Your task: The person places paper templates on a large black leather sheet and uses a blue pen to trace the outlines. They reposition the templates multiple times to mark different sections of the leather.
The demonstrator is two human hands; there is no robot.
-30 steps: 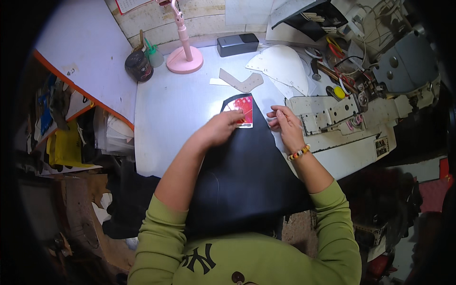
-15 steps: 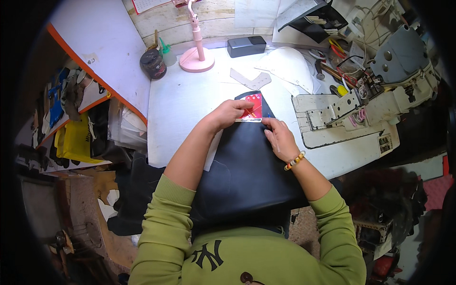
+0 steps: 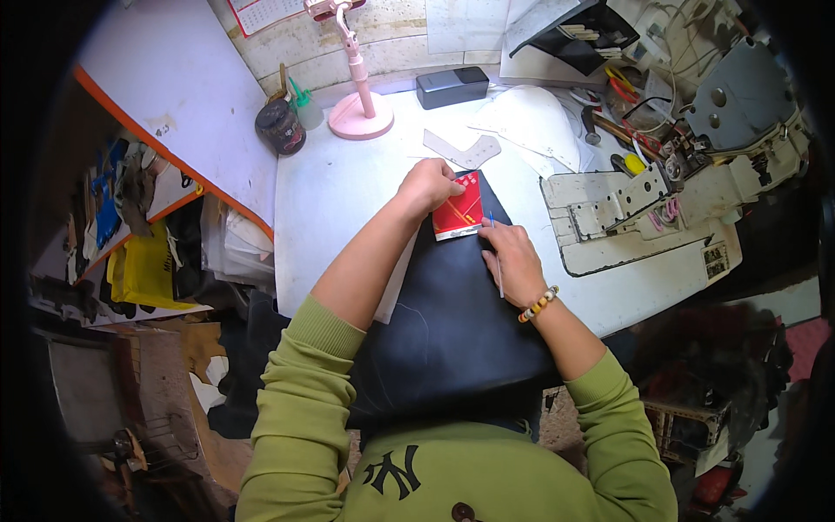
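Note:
A black leather-like sheet [image 3: 465,322] runs from the table's front edge down over my lap, with thin pale curved lines drawn on it. On its far end lies a flat red card [image 3: 460,214], with yellow marks and a white strip along its near edge. My left hand [image 3: 426,187] has its curled fingers on the card's upper left side, gripping or pressing it. Closed round a thin pen [image 3: 500,280], blue at the upper end and pale below, my right hand [image 3: 519,265] rests on the sheet beside the card's lower right corner.
Beyond the sheet lies a grey angled pattern piece [image 3: 465,155]. A pink stand [image 3: 364,117], a dark jar [image 3: 280,128] and a black box [image 3: 451,88] stand at the back. A sewing machine [image 3: 687,191] takes up the right, with tools [image 3: 626,130] behind it.
My left hand has moved toward the card's upper left, uncovering more of its red face. My right hand has shifted slightly down, and more of the pen shows. The whole view has shifted a little.

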